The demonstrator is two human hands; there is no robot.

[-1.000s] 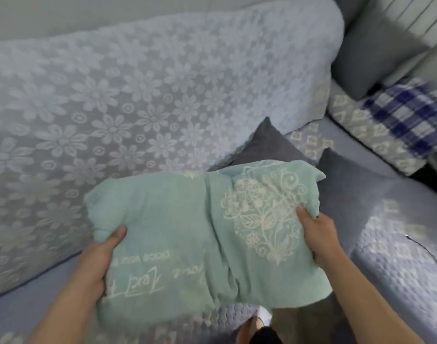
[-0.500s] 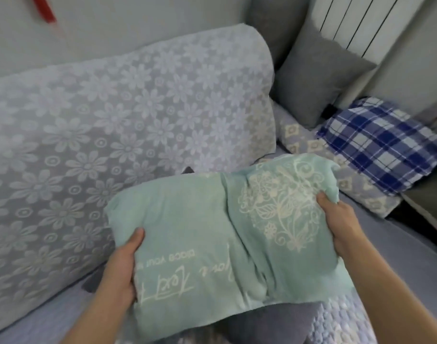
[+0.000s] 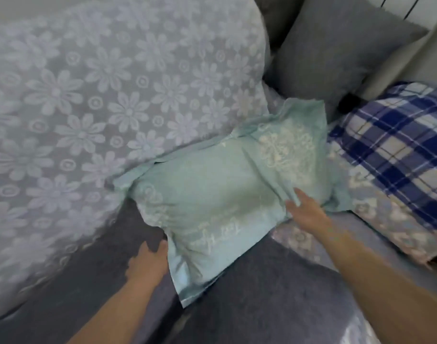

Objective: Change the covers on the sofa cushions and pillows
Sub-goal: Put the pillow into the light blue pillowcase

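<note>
One mint-green pillow with pale embroidered scrollwork lies on the sofa seat, its far edge tucked against one large back cushion in a white daisy-lace cover. To the right are one plain grey cushion propped upright in the corner, one blue-and-white plaid pillow, and under that one flat patterned cushion in pale lilac. Two bare hands and forearms reach in from below.

Half a second ago the green pillow was held up off the sofa between both hands, each hand clasping a side edge with the thumb on top. Now it is down on the seat, further from the camera and turned so that its near corner points toward the person, and the view has swung to the right so more of the grey cushion shows.

The left hand sits at the pillow's near left edge with its fingers reaching under the cover's flap; motion blur hides whether its grip is closed on the cloth, so I cannot tell. The right hand lies flat on top of the pillow near its right end, fingers straight and together, its grip open and holding nothing, only pressing the cover.
</note>
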